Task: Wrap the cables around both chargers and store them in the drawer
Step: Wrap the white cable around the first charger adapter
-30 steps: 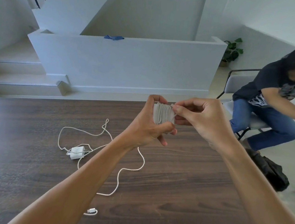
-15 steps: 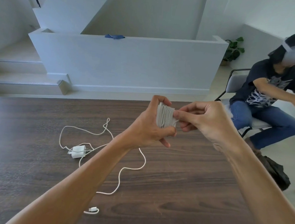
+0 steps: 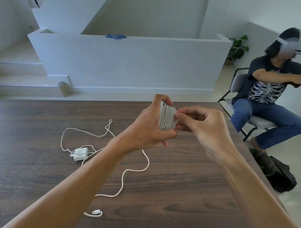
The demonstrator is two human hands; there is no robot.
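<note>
My left hand (image 3: pixel 150 126) grips a white charger (image 3: pixel 166 118) held above the table, with its cable wound around it in many tight turns. My right hand (image 3: pixel 203 125) pinches the cable end against the charger's right side. A second white charger (image 3: pixel 80 154) lies on the dark wooden table (image 3: pixel 193 199) to the left. Its loose white cable (image 3: pixel 133 170) snakes across the table, ending in a plug (image 3: pixel 96 212) near the front. No drawer is in view.
A person wearing a headset sits on a chair (image 3: pixel 238 83) beyond the table's right edge, arms stretched out. A black bag (image 3: pixel 277 172) lies on the floor by that edge. A low white wall (image 3: pixel 132 63) stands behind the table.
My hands have stayed together on the wound charger, the right fingers shifting slightly down its side. The seated person has sat up and stretched both arms to the right.
</note>
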